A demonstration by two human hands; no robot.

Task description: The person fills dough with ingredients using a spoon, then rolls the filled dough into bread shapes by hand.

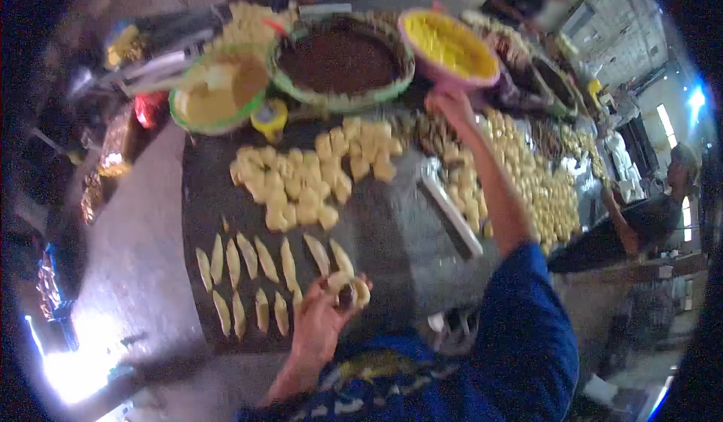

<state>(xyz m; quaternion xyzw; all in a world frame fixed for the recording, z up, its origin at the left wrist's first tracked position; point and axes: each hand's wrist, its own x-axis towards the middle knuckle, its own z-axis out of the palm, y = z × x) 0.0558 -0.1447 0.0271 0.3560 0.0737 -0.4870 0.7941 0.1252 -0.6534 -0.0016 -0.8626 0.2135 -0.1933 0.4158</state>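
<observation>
Near the table's front edge, my left hand is closed around a pale dough piece with a dark filling in its middle. My right hand reaches far forward and overlaps the near rim of a pink bowl of yellow filling; its fingers are blurred. Left of my left hand lie rows of slim, pointed dough pieces. Beyond them, flattened dough rounds are spread in a cluster on the dark work surface.
At the back stand a wide basin of dark filling and a green-rimmed bowl of tan liquid. A yellow container sits before them. A pale bar lies right of centre, beside many dough balls. Another person is at right.
</observation>
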